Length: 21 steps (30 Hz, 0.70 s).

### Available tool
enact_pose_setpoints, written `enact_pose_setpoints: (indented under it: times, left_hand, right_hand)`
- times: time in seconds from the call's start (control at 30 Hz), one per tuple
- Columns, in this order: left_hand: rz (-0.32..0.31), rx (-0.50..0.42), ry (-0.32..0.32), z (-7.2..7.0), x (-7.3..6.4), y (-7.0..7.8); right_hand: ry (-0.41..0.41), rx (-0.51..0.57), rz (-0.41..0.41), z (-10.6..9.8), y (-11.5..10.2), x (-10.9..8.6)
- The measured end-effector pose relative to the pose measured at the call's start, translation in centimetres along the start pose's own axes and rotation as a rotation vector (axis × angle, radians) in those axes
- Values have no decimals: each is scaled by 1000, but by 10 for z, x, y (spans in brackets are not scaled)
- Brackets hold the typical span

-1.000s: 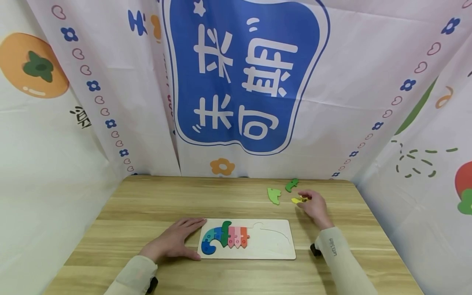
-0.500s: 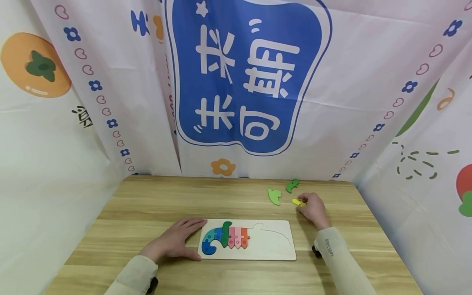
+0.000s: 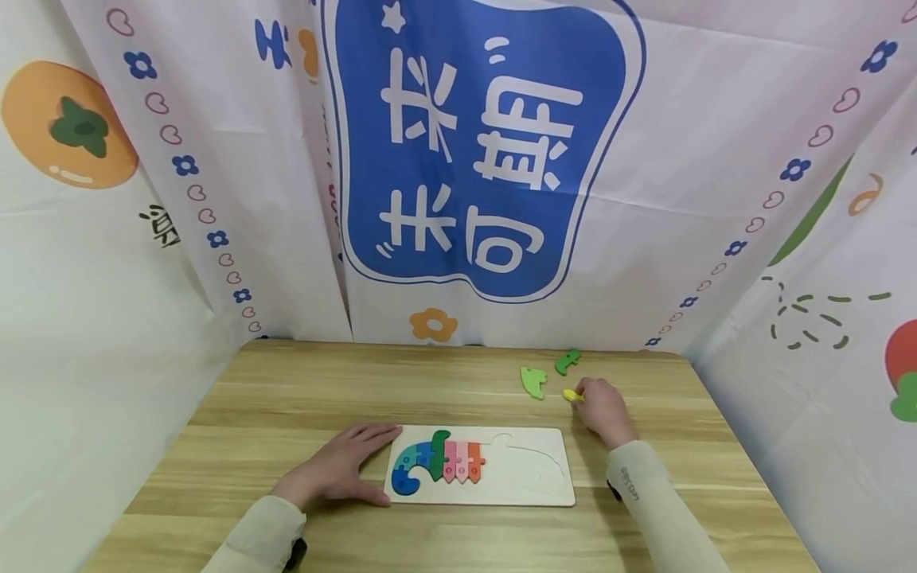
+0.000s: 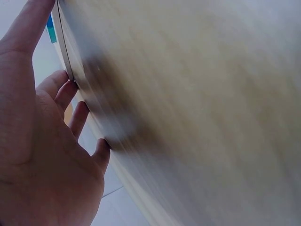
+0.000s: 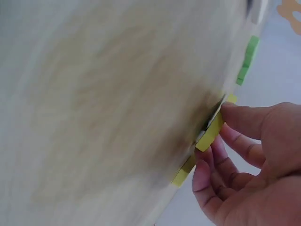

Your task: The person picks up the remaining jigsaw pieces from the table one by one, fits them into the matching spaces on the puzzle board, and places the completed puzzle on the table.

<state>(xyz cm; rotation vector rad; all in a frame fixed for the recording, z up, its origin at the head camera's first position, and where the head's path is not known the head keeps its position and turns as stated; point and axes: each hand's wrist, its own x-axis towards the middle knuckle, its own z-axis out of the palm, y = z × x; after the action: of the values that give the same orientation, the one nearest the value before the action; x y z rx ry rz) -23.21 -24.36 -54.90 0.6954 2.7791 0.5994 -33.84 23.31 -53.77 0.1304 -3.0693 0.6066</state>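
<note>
A pale wooden puzzle board (image 3: 526, 481) lies on the table, its left part filled with blue, green, pink and orange pieces (image 3: 462, 461). My left hand (image 3: 347, 465) is spread at the board's left end, thumb near the lower corner and fingers at the upper one. In the left wrist view, fingertips touch the edge of the board. Beyond the board's upper right corner, my right hand (image 3: 603, 407) pinches a yellow puzzle piece (image 5: 211, 133) between thumb and fingers, close to the tabletop. Fingers hide part of it; whether all the yellow there is one piece, I cannot tell.
A light green piece (image 3: 532, 382) and a darker green piece (image 3: 567, 362) lie on the wooden table (image 3: 344, 382), left of and behind the right hand. Printed cloth (image 3: 688, 159) hangs behind the table and on both sides.
My right hand has closed its fingers on the yellow piece and drawn slightly to the left and nearer with it. The left hand and the board have stayed put.
</note>
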Motion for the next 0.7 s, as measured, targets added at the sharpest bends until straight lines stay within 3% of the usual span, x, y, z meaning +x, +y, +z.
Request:
enact_pose_setpoints:
  times: [0.4,0.7]
  left_hand:
    - [-11,1,-4,1,-1,1]
    - [-2,7,-5,-1,0,1]
  right_hand:
    - [-19,292,65,-3,2,0]
    - [-39,662,156,1,0,5]
